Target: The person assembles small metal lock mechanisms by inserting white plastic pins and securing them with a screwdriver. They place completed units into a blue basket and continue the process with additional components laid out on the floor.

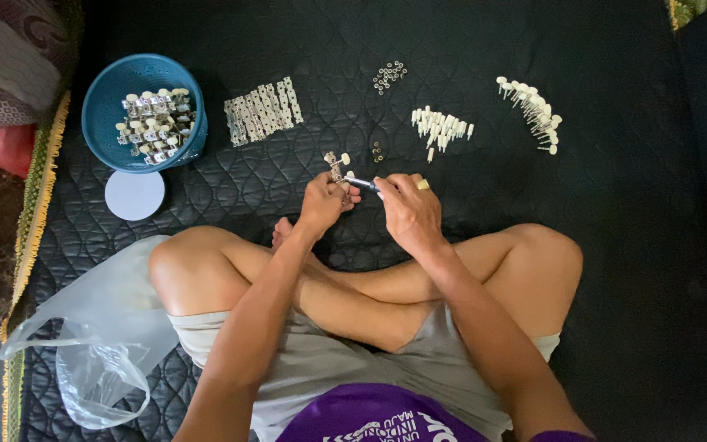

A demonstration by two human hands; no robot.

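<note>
At the far left of the frame a clear plastic bag [96, 327] lies crumpled on the dark quilted mat [599, 245], beside the person's knee. Above it, in the upper left, a teal basket [104, 98] holds a heap of finished metal tuning pegs with cream knobs, and a round pale lid [134, 195] sits just below the basket. To the right of the basket a row of flat metal plates [262, 110] is laid out on the mat.

In the middle, the left hand [323, 203] has its grip closed around a small tuner assembly [336, 164], holding it just above the mat. Just beside it, the right hand [407, 209] pinches a thin screwdriver [362, 183] whose tip points at that part.

Further up sits a small cluster of washers [389, 75]. Right of centre lies a pile of cream pegs [441, 127], and towards the upper right a second curved line of cream knobs [533, 110].
</note>
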